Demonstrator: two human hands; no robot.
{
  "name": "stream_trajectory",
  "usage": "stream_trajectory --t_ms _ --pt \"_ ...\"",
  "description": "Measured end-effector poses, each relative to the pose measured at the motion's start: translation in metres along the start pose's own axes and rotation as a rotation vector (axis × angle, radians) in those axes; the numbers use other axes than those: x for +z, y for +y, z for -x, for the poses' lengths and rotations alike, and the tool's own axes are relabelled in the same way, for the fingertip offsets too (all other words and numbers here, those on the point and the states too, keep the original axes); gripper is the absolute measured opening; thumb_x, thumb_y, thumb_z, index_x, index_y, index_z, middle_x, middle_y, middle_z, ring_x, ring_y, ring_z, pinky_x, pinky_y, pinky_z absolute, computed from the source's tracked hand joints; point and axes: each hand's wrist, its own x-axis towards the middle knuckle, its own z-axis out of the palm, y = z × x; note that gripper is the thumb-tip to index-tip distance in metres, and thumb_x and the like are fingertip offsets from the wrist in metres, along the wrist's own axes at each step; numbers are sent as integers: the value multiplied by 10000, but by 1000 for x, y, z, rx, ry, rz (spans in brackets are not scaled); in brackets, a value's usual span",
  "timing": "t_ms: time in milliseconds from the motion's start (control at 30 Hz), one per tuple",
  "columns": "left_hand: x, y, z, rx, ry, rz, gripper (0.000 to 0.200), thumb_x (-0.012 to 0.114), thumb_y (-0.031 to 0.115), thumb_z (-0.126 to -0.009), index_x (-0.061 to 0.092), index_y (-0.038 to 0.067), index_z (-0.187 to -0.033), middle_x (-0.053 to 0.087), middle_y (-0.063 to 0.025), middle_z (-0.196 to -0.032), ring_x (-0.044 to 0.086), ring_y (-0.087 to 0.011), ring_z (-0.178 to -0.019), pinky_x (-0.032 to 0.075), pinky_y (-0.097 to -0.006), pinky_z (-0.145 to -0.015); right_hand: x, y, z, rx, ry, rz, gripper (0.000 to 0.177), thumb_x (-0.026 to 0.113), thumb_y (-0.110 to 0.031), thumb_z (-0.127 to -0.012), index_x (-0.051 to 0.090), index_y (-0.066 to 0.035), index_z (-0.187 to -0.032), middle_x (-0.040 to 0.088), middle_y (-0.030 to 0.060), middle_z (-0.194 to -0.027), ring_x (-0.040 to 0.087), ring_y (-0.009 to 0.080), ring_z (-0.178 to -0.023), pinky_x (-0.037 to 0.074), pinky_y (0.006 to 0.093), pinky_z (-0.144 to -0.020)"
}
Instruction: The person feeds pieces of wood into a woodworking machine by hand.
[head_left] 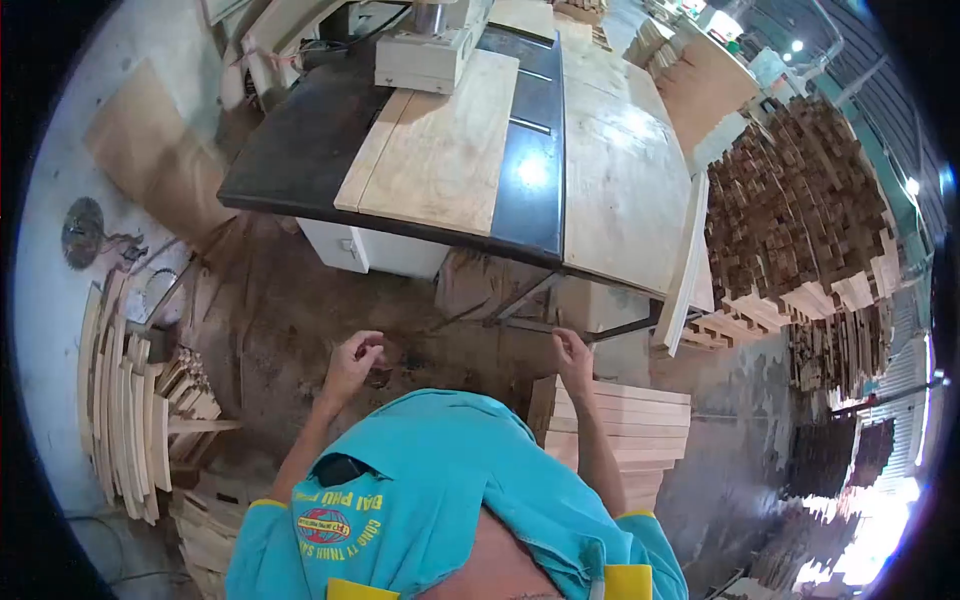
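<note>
My left hand point(357, 360) hovers over the floor in front of the machine table, fingers loosely curled and holding nothing visible. My right hand point(572, 352) is raised near the table's front leg, its fingers bent and slightly apart, also without anything in it. Beyond both hands, a wide wooden board point(450, 150) and a narrow wooden strip point(374, 150) lie side by side on the black machine table point(290, 150). Their far ends reach the grey machine head point(425, 62). Neither hand touches the boards or the table.
A plywood side table point(620, 170) adjoins on the right, with a long strip point(685, 265) leaning at its edge. Stacked wood pieces point(640, 415) stand beside my right forearm. Curved wooden parts point(120, 400) lean at left. A tall wood pile point(800, 200) rises at right.
</note>
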Motion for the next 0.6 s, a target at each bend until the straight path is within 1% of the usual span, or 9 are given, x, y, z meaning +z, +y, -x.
stream_trajectory --t_ms 33,100,233,300,333,433,500,533,600 --pt "-5 -11 1 -6 21 1 245 593 94 -894 605 25 -1128 679 -67 -953 632 -127 -872 509 -277 -773 8 -12 -11 -46 -4 -11 255 594 -194 -924 621 -14 -1103 676 71 -904 626 125 -822 494 267 -755" --pt "-8 -30 -6 165 108 -65 264 604 104 -896 596 22 -1147 663 -70 -1009 626 -132 -923 501 -266 -807 16 -36 -26 -100 -33 -42 256 592 -195 -924 624 -21 -1109 680 62 -917 634 128 -845 493 267 -752" --pt "-18 -28 -2 155 161 -114 269 597 103 -895 589 31 -1154 671 -76 -1027 627 -141 -934 498 -277 -822 48 -50 -61 -101 -118 -154 284 596 -217 -920 622 -10 -1112 679 64 -934 635 130 -871 491 268 -756" --pt "-22 -24 0 151 207 -152 268 604 108 -892 594 39 -1151 670 -81 -1027 631 -151 -937 497 -285 -828 63 -57 -76 -82 -178 -126 325 578 -250 -924 610 4 -1123 676 112 -987 637 192 -908 490 310 -796" --pt "-25 -24 0 152 213 -155 268 604 108 -892 594 39 -1151 670 -81 -1027 631 -151 -937 497 -285 -828 72 -60 -84 -86 -181 -130 325 578 -250 -924 610 4 -1123 676 112 -987 637 192 -908 490 310 -796" --pt "-38 -27 -6 156 257 -128 263 609 112 -893 596 42 -1146 666 -82 -1034 628 -152 -946 495 -287 -832 104 -46 -109 -39 -180 -183 363 591 -278 -912 606 14 -1126 675 120 -998 632 189 -923 485 308 -812" --pt "-48 -26 -12 193 339 -150 261 608 120 -900 596 37 -1147 660 -78 -1030 619 -142 -953 490 -283 -842 126 -39 -120 -90 -27 -201 385 608 -309 -903 607 13 -1114 666 94 -939 620 176 -855 486 307 -763" --pt "-53 -24 -16 197 335 -153 261 608 120 -900 596 37 -1147 660 -78 -1030 619 -142 -953 490 -283 -842 133 -41 -121 -89 -21 -204 385 608 -309 -903 607 13 -1114 666 94 -939 620 176 -855 486 307 -763" --pt "-64 -15 -27 235 411 -134 262 609 125 -904 593 28 -1147 653 -74 -1026 608 -129 -950 483 -278 -850 139 -54 -117 309 -177 -458 410 603 -290 -918 558 -3 -1207 638 71 -998 614 146 -855 469 294 -693"
